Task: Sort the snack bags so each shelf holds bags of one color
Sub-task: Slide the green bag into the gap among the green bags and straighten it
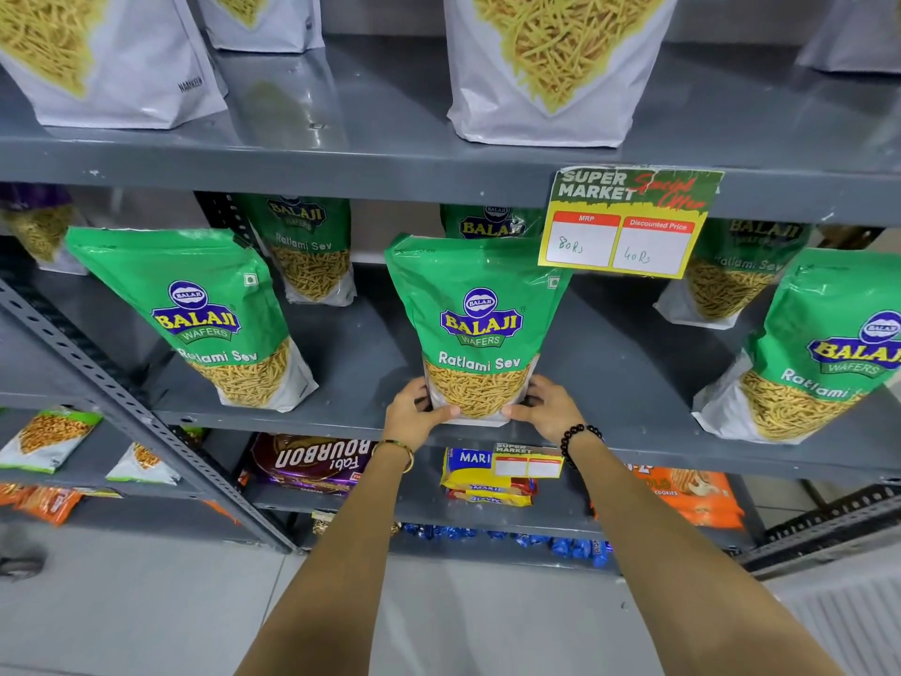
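My left hand (pixel 414 414) and right hand (pixel 543 407) clamp the upright green plastic Ratlami Sev bag (pixel 475 329) at its base — standing on the grey metal shelf (pixel 351 383).

The white pouches of yellow sev on the top grey metal shelf (pixel 390 153) are cut off by the upper edge, so their upper parts are not seen; the large one (pixel 551 65) shows only its lower half. The green Balaji pouch at the far right (pixel 824 353) is clipped by the right edge. The top of a rear green pouch (pixel 492 222) is hidden behind the shelf lip, and its lower part behind the front centre green pouch (pixel 475 324). The rear right green pouch (pixel 731 280) is partly covered by the yellow supermarket price card (pixel 629 222). The blue packets on the lowest shelf (pixel 575 546) are too small to be read.
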Motion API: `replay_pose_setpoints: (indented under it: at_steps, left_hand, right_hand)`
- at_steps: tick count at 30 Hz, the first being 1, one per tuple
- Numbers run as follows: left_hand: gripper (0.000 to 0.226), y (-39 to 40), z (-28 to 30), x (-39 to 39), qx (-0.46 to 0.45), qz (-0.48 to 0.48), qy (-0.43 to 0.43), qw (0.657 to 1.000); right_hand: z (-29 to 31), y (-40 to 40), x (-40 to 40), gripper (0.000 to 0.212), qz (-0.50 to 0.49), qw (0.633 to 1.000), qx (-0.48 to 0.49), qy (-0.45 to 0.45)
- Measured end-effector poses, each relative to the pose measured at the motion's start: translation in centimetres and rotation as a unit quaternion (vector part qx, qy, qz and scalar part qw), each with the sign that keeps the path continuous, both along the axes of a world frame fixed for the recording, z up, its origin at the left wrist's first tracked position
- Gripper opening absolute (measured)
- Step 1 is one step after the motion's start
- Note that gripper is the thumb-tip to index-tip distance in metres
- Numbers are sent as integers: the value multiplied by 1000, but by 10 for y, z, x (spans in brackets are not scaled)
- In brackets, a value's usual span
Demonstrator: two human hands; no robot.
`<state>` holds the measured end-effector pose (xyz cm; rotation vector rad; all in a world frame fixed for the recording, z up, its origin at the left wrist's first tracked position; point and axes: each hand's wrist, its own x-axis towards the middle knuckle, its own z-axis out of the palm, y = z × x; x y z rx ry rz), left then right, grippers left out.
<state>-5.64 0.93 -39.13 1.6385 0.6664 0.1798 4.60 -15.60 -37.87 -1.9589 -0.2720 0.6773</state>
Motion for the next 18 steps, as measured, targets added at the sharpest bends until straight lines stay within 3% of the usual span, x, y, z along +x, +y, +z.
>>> replay_pose_setpoints:
  at_steps: [18]
  left_hand:
    - [53,-4,4,1,12,7,11,1000]
  right_hand:
    - [0,-1,0,50,-12,1000,-2,2]
